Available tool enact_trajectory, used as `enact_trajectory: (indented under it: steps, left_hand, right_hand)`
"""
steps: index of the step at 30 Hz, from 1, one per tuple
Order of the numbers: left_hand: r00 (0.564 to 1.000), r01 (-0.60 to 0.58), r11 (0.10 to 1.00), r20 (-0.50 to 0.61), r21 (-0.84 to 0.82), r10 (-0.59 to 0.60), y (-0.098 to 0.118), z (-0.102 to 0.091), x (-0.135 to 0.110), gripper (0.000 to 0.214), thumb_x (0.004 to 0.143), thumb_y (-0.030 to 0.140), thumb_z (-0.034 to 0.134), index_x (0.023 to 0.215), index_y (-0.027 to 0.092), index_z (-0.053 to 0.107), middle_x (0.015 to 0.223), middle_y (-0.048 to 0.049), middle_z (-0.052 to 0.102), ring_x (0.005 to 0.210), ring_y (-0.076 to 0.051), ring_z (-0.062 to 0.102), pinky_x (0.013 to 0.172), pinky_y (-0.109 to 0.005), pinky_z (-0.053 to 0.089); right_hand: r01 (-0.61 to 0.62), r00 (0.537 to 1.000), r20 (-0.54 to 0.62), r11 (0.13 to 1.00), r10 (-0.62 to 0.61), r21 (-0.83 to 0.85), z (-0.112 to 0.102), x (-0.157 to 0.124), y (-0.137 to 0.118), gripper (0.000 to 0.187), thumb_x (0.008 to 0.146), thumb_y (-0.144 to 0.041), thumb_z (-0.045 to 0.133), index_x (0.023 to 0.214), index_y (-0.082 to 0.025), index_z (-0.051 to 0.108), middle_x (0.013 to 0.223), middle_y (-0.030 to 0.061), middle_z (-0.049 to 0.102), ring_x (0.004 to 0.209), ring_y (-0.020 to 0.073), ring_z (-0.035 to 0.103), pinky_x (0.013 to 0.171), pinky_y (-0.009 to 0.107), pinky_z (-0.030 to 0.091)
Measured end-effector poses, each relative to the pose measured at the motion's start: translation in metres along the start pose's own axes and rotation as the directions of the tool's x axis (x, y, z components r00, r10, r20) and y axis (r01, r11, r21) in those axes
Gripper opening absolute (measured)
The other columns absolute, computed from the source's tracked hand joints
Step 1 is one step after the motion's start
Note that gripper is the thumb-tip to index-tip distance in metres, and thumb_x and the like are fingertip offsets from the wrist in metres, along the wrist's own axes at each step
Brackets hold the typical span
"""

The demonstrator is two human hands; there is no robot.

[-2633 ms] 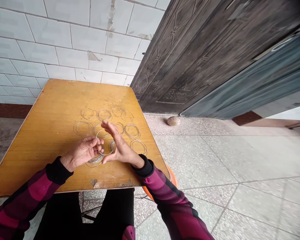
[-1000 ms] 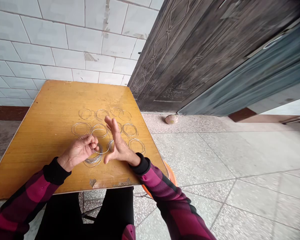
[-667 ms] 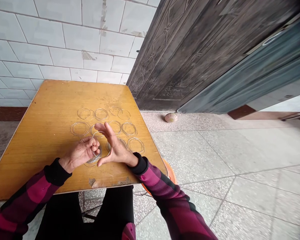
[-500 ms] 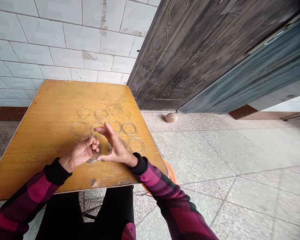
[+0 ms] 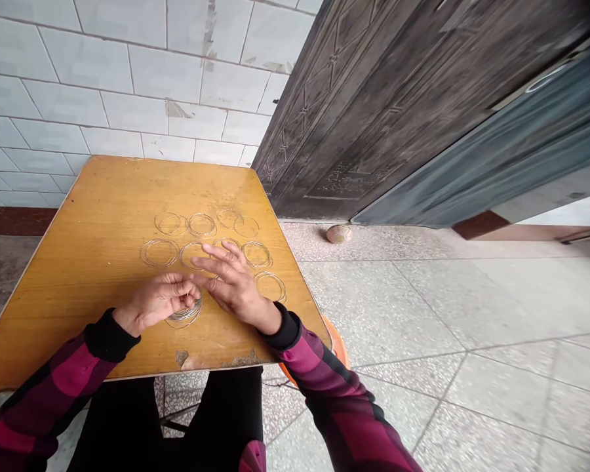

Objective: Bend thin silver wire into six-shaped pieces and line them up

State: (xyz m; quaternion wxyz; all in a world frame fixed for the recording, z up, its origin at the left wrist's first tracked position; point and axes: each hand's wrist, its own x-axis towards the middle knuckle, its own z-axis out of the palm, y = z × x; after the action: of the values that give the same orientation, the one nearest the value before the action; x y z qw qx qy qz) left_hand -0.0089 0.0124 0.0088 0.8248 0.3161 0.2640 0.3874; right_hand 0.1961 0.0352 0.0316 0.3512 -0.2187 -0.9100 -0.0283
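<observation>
My left hand [image 5: 160,300] is closed in a pinch on a thin metal wire [image 5: 189,293], of which only a short bit shows at the fingertips. Beside it, my right hand [image 5: 238,287] is palm down with its fingers stretched and apart; its nearest fingers reach the left fingertips, and whether they touch the wire I cannot tell. Below the left hand lies a stack of silvery wire rings [image 5: 184,319], partly covered. Farther back, wire rings [image 5: 160,253] lie in rows, some hidden under my right hand.
The yellow wooden table [image 5: 122,190] has a chipped front edge and stands against a white tiled wall [image 5: 122,108]. An orange stool [image 5: 338,341] shows under its right side. A dark carved door [image 5: 354,111] and a round object [image 5: 339,234] on the floor are to the right.
My right hand has turned palm down over the rings, and its fingers have moved in to the left fingertips. The curved wire that stood up between the hands is now mostly out of sight.
</observation>
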Motion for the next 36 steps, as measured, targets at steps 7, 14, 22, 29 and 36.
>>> enact_trajectory:
  steps: [7, 14, 22, 29, 36]
  left_hand:
    - [0.995, 0.045, 0.997, 0.083, 0.059, -0.049, -0.001, -0.001, -0.001, 0.029, 0.067, 0.034, 0.085, 0.062, 0.012, 0.067, 0.065, -0.0036, 0.063, 0.061, -0.010, 0.054, 0.061, -0.022, 0.042]
    - [0.988, 0.091, 0.995, 0.128, -0.029, -0.087, -0.002, 0.003, -0.001, 0.027, 0.069, 0.032, 0.084, 0.065, 0.011, 0.068, 0.062, -0.0023, 0.059, 0.057, -0.010, 0.052, 0.064, -0.025, 0.044]
    - [0.993, -0.118, 0.991, 0.027, 0.059, 0.116, -0.001, 0.002, -0.001, 0.042, 0.074, 0.047, 0.078, 0.100, 0.015, 0.071, 0.108, -0.0117, 0.066, 0.103, -0.023, 0.060, 0.091, -0.036, 0.046]
    - [0.982, 0.065, 0.996, 0.180, -0.062, -0.053, -0.012, 0.005, 0.005, 0.074, 0.075, 0.071, 0.061, 0.122, 0.015, 0.060, 0.115, -0.0183, 0.064, 0.106, -0.028, 0.059, 0.093, -0.045, 0.045]
    - [0.997, 0.060, 0.997, 0.057, -0.044, -0.058, -0.007, 0.009, 0.004, 0.076, 0.079, 0.078, 0.046, 0.106, 0.010, 0.068, 0.100, -0.0178, 0.068, 0.092, -0.025, 0.062, 0.076, -0.035, 0.050]
  right_hand:
    - [0.124, 0.992, 0.028, 0.992, -0.123, -0.035, -0.004, 0.000, -0.004, 0.026, 0.099, -0.018, 0.047, 0.113, -0.024, 0.068, 0.117, 0.0016, 0.072, 0.131, 0.0203, 0.051, 0.117, 0.052, 0.029]
    - [0.132, 0.984, 0.110, 0.989, -0.138, 0.063, -0.008, 0.001, -0.002, 0.026, 0.098, -0.015, 0.048, 0.109, -0.027, 0.068, 0.118, 0.0016, 0.071, 0.126, 0.0228, 0.055, 0.113, 0.056, 0.035]
    - [-0.076, 0.997, -0.005, 0.997, 0.076, -0.010, 0.000, 0.000, 0.003, 0.029, 0.089, -0.007, 0.049, 0.103, -0.026, 0.066, 0.101, 0.0019, 0.071, 0.117, 0.0222, 0.059, 0.116, 0.055, 0.025]
    - [-0.149, 0.987, -0.073, 0.987, 0.144, -0.063, 0.012, -0.001, -0.002, 0.021, 0.084, -0.010, 0.053, 0.096, -0.024, 0.062, 0.092, 0.0031, 0.070, 0.114, 0.0243, 0.060, 0.113, 0.055, 0.027]
    - [-0.178, 0.984, -0.038, 0.984, 0.176, -0.034, 0.013, 0.001, -0.006, 0.017, 0.085, -0.012, 0.053, 0.094, -0.023, 0.063, 0.091, 0.0051, 0.070, 0.111, 0.0248, 0.061, 0.113, 0.054, 0.027]
